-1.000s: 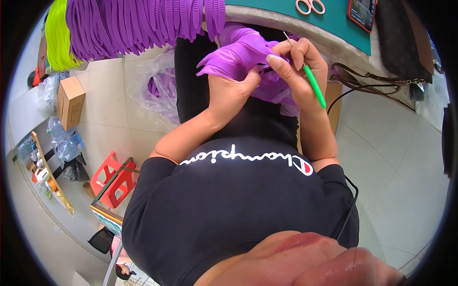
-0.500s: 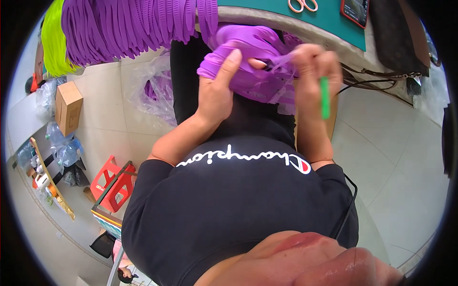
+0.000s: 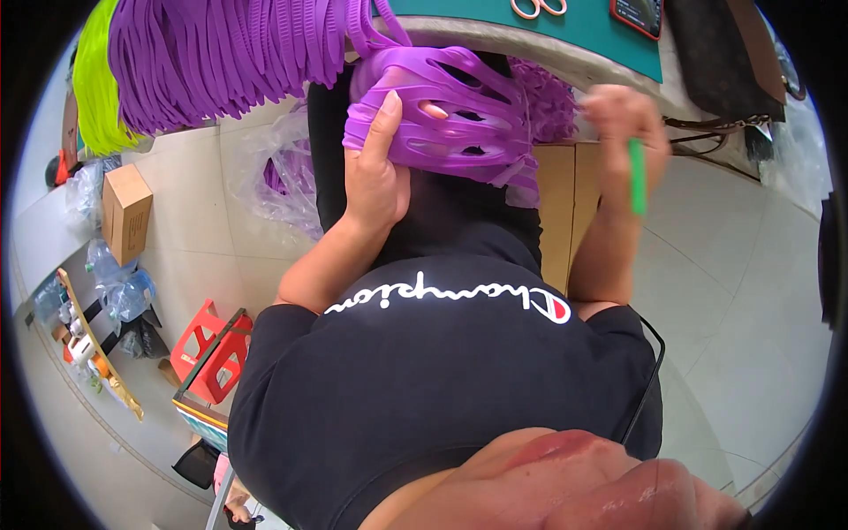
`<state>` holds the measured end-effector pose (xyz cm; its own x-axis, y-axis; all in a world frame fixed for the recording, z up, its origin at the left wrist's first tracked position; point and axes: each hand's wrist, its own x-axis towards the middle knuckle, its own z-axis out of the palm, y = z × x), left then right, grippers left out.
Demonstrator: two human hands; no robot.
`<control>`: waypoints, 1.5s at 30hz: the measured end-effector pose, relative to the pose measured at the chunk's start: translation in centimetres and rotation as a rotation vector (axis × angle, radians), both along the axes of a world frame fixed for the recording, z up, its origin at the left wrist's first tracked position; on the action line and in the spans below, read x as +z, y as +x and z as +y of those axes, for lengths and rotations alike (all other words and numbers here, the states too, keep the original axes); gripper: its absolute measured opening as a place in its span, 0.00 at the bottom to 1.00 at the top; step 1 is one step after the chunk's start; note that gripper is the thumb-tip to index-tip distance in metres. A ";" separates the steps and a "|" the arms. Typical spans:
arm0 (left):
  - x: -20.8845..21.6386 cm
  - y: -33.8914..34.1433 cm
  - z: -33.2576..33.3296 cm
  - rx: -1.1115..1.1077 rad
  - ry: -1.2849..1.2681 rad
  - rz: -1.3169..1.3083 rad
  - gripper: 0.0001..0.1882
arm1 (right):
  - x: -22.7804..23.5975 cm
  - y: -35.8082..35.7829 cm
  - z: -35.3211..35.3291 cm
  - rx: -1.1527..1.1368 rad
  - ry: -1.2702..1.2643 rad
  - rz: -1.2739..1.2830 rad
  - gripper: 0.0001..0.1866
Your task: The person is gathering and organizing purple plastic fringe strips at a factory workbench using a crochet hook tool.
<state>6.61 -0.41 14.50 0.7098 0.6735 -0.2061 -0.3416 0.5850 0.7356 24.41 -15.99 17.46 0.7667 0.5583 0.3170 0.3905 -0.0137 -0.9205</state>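
Observation:
My left hand grips a bunch of soft purple rubber straps, joined in a slotted sheet over my lap. The thumb lies on top, and a fingertip shows through a slot. To the right of the straps, my right hand is closed and blurred. Out of its lower side sticks a green handle; the tool's other end cannot be made out. A gap separates this hand from the straps. Small purple scraps lie heaped just beyond the sheet's right end.
Purple straps and lime-green ones hang over the table edge at upper left. On the green mat lie pink-handled scissors and a phone. Cardboard stands below the scraps. A red stool is at left.
My right hand has pulled away from the straps, moving right with the green-handled tool. My left hand and the straps have shifted slightly left, and the sheet lies more spread out.

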 end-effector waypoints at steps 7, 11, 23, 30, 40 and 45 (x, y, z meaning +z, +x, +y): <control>1.1 -0.2 -1.1 0.005 0.130 0.034 0.18 | -2.4 -4.2 3.3 0.241 -0.026 0.151 0.19; 1.2 0.1 -1.1 -0.056 -0.044 -0.061 0.18 | -2.6 -4.8 3.6 0.248 -0.068 0.106 0.19; 1.5 0.0 -1.2 -0.040 0.089 -0.032 0.14 | -1.8 -6.0 4.1 0.295 -0.085 0.021 0.20; 1.3 -0.1 -1.0 -0.091 0.184 -0.016 0.16 | -2.2 -6.3 3.8 0.141 -0.035 0.251 0.20; 0.3 -0.2 0.3 0.061 -0.177 -0.104 0.23 | -6.0 16.1 -24.5 -0.583 0.568 0.324 0.06; 0.1 -0.2 0.6 0.028 -0.155 -0.041 0.22 | 0.0 13.2 -22.4 -1.010 0.150 -0.270 0.06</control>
